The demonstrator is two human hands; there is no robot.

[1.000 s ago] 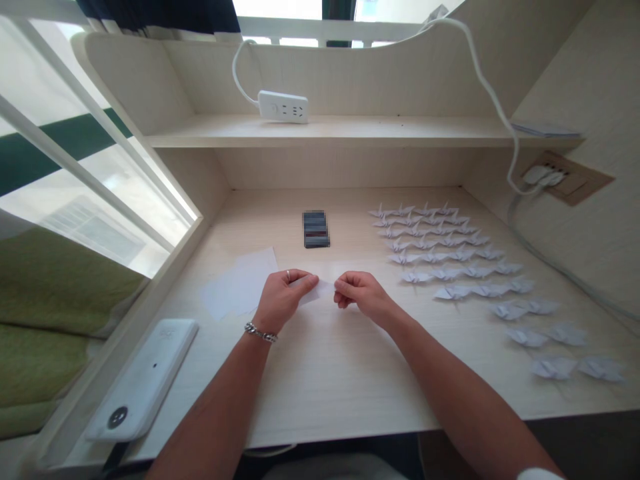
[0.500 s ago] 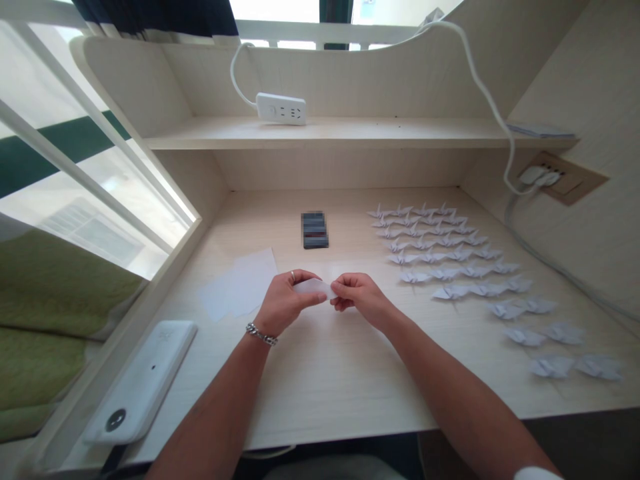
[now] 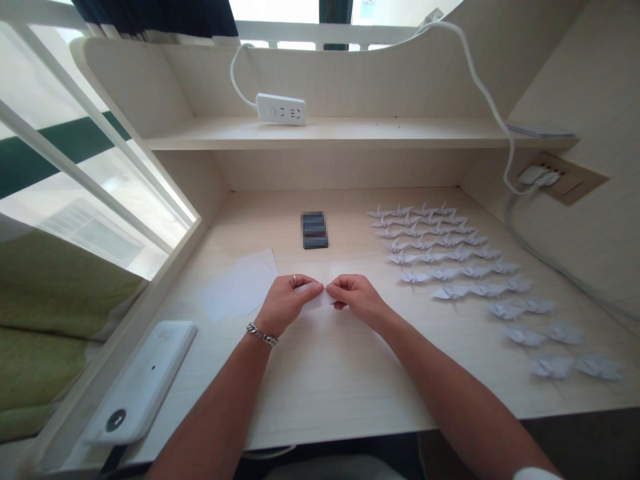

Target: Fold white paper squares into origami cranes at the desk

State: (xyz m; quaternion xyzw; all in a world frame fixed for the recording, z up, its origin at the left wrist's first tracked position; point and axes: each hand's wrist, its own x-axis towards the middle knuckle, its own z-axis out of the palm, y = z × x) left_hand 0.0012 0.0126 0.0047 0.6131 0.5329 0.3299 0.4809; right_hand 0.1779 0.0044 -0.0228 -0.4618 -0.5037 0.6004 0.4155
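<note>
Both hands meet over the middle of the pale wooden desk. My left hand, with a ring and a chain bracelet, pinches the left end of a small folded white paper. My right hand pinches its right end, fingertips almost touching those of the left. The paper is low over the desk and mostly hidden by the fingers. Loose white sheets lie just left of my left hand.
Several rows of folded paper cranes cover the right side of the desk. A dark small box sits behind the hands. A white device lies at front left. A power strip rests on the shelf; a cable runs to a wall socket.
The hands have drawn closer together, fingertips now nearly meeting on the paper, and the paper has come lower toward the desk.
</note>
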